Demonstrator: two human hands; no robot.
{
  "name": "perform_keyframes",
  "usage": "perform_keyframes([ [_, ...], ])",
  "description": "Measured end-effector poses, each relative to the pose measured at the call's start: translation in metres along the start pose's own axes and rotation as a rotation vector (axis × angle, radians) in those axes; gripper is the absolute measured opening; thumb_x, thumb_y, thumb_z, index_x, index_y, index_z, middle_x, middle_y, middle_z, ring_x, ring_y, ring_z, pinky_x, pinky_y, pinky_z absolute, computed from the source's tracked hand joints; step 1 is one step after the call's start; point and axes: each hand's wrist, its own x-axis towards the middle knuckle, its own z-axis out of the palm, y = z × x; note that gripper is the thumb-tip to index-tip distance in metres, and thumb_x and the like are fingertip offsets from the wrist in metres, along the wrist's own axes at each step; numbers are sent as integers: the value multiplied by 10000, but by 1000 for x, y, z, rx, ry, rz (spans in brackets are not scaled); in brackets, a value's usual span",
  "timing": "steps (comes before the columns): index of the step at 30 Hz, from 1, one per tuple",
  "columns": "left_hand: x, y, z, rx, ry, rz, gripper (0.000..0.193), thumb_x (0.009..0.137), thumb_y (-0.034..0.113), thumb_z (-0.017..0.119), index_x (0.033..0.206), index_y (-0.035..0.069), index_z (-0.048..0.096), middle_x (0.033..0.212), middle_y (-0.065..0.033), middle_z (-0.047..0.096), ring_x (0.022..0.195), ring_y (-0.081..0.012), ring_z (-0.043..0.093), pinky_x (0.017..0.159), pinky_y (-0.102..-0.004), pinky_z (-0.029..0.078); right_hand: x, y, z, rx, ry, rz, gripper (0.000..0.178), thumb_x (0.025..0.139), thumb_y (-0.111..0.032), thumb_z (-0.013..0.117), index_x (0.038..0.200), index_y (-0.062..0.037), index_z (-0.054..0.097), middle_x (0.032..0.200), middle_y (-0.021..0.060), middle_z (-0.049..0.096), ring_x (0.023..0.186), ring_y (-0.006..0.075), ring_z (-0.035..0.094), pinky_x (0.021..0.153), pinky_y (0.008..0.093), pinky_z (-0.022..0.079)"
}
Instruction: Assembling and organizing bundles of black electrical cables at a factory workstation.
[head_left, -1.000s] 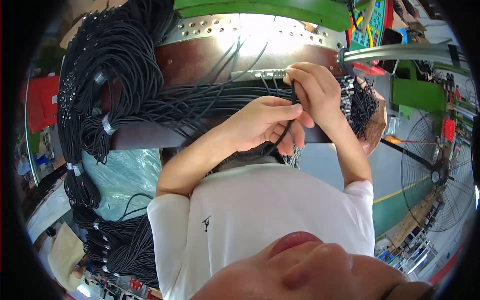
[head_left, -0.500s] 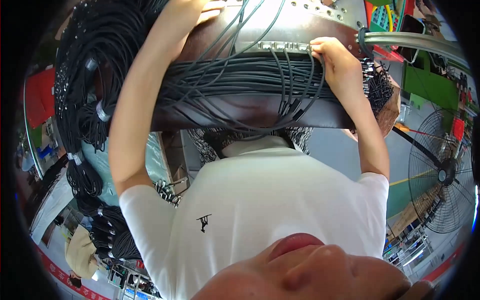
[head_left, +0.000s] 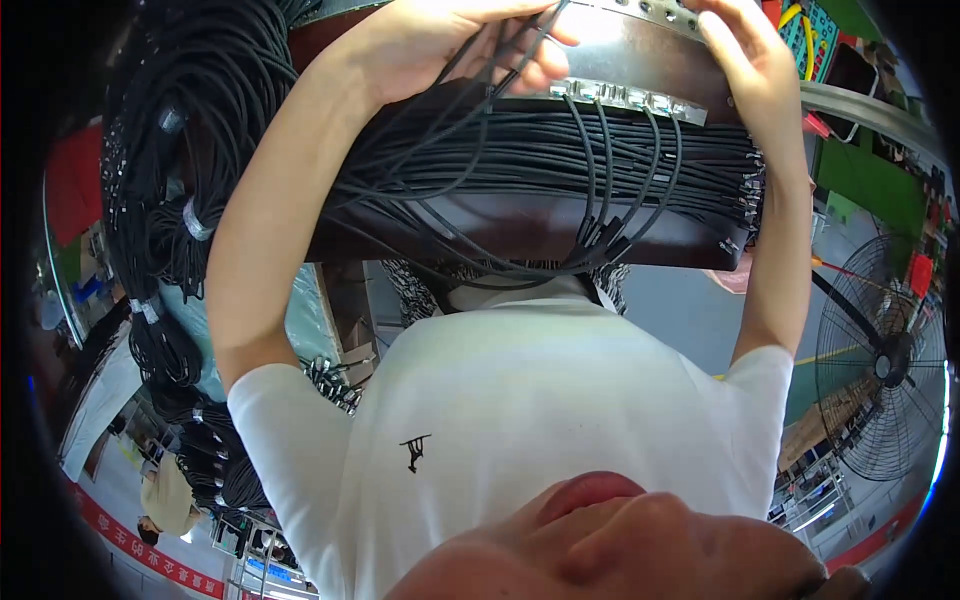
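Several thin black cables [head_left: 487, 75] run through my left hand [head_left: 470, 45], whose fingers are closed around them above the dark bench. Just right of it lies a silver metal strip fixture [head_left: 630, 96], with several cables seated in it and curving down toward me. My right hand [head_left: 755, 60] reaches to the far right, beside a perforated metal plate [head_left: 660, 12]. Its thumb shows, but the upper edge of the picture cuts off the other fingertips. Between my arms, a wide layer of black cables [head_left: 530, 165] lies across the brown bench surface [head_left: 490, 225].
Large coiled bundles of black cable [head_left: 235, 75] hang at the left, tied with clear bands. A curved metal rail [head_left: 870, 103] passes at the right. A black floor fan [head_left: 885, 365] stands at the lower right. Another person [head_left: 165, 500] is far off at the lower left.
My left hand has moved right and now grips loose cables. My right hand has left the right end of the metal strip and gone up and right.
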Motion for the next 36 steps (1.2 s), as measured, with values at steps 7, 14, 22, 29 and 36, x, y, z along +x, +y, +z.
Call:
perform_keyframes([
  [7, 56, -9, 6, 238, 224, 559, 261, 959, 127, 473, 1188, 5, 507, 1024, -87, 602, 821, -143, 601, 685, -226, 522, 167, 6, 39, 3, 268, 674, 325, 921, -297, 537, 1050, -13, 628, 1060, 193, 629, 905, 325, 611, 789, 374, 498],
  [14, 16, -3, 34, -10, 471, 263, 432, 983, 346, 438, 1028, -56, 591, 787, -103, 606, 686, -201, 607, 631, -364, 544, 87, 12, 7, -1317, 245, -418, 230, 904, -176, 576, 1060, -20, 640, 1010, 101, 660, 815, 191, 632, 730, 303, 493],
  [22, -31, -57, 69, -90, 426, 195, 297, 992, 333, 426, 803, 109, 475, 566, 81, 302, 446, -41, 252, 390, -212, 203, 67, -23, 66, -211, 12, -69, 292, 893, -266, 618, 1049, -20, 647, 899, 71, 665, 791, 120, 592, 701, 257, 468],
  [29, -253, 47, 13, 573, 1422, 1208, 421, 983, 369, 390, 893, 30, 622, 644, -10, 564, 534, -84, 500, 498, -234, 378, 35, -17, 46, -428, -28, -382, 251, 858, -254, 651, 1029, -70, 663, 868, 76, 652, 746, 242, 630, 692, 301, 492],
  [36, -252, 24, 3, 1106, 1448, 309, 552, 975, 454, 389, 874, -1, 686, 636, -31, 632, 517, -74, 565, 504, -193, 440, -28, -37, 50, -311, -105, -429, 292, 799, -149, 690, 1077, -70, 651, 982, 78, 623, 935, 267, 598, 827, 342, 487],
])
